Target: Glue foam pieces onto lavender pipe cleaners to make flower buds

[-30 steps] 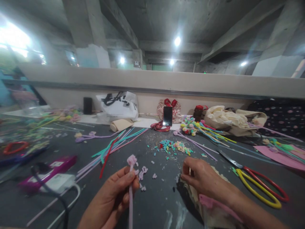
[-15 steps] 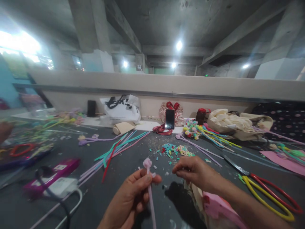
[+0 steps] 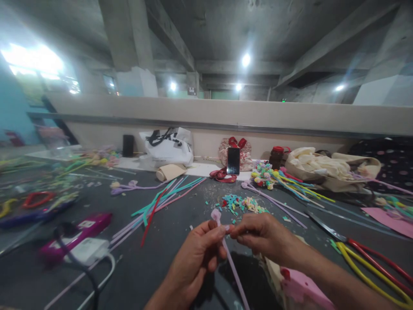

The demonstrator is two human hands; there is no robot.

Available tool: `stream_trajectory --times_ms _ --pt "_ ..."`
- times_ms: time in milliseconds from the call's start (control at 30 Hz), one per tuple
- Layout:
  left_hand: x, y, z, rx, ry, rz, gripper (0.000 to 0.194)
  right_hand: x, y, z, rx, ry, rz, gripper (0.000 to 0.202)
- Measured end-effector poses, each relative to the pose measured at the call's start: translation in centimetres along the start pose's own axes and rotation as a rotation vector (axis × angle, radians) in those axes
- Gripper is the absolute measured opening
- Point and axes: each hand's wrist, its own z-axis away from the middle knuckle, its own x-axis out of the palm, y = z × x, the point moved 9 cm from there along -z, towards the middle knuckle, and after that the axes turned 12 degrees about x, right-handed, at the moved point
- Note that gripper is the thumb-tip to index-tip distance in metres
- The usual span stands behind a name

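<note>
My left hand [image 3: 198, 254] pinches a lilac pipe cleaner [image 3: 234, 269] just below its small curled flower head [image 3: 216, 215]. The stem slants down toward the front edge of the view. My right hand [image 3: 266, 232] is closed, thumb against fingers, its tips meeting the left fingertips beside the stem; whatever lies in that pinch is too small to make out. Under my right forearm lies a pink glue gun [image 3: 301, 286], partly hidden, by a beige cloth. Beyond my hands are small cut pieces [image 3: 234, 202] in teal, red and cream.
Scissors [image 3: 358, 249] with red and yellow handles lie at right. Loose pipe cleaners [image 3: 161, 202] spread left of centre. A magenta device [image 3: 80, 234] and a white charger [image 3: 88, 252] with cables sit at left. A phone [image 3: 233, 161] stands at the back near a white bag [image 3: 169, 148].
My left hand has brought the pipe cleaner to the right and slightly up. My right fingertips, apart from it before, now meet the left ones. The view has shifted slightly.
</note>
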Motion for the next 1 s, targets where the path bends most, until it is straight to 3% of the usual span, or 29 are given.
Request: stream_trajectory --times_ms 167,333,533,667,1000 --pt "0.3 -0.5 -0.2 -0.028 -0.056 -0.029 0.015 -0.7 -0.2 0.1 -0.041 0.05 0.04 0.017" --pt "0.0 -0.8 -0.1 -0.05 -0.033 -0.024 0.013 -1.8 2.2 0.5 0.154 0.094 -0.005 0.017" --pt "-0.8 -1.1 -0.1 -0.039 -0.017 -0.02 0.014 -2.0 4.3 0.6 0.151 0.127 0.372 0.017" --pt "-1.0 -0.9 -0.1 -0.007 -0.01 0.032 0.012 -2.5 5.6 0.8 0.187 0.154 0.471 0.017" --pt "-1.6 -1.2 0.0 -0.032 0.055 0.068 0.015 -2.4 3.2 0.2 0.084 0.11 0.348 0.016"
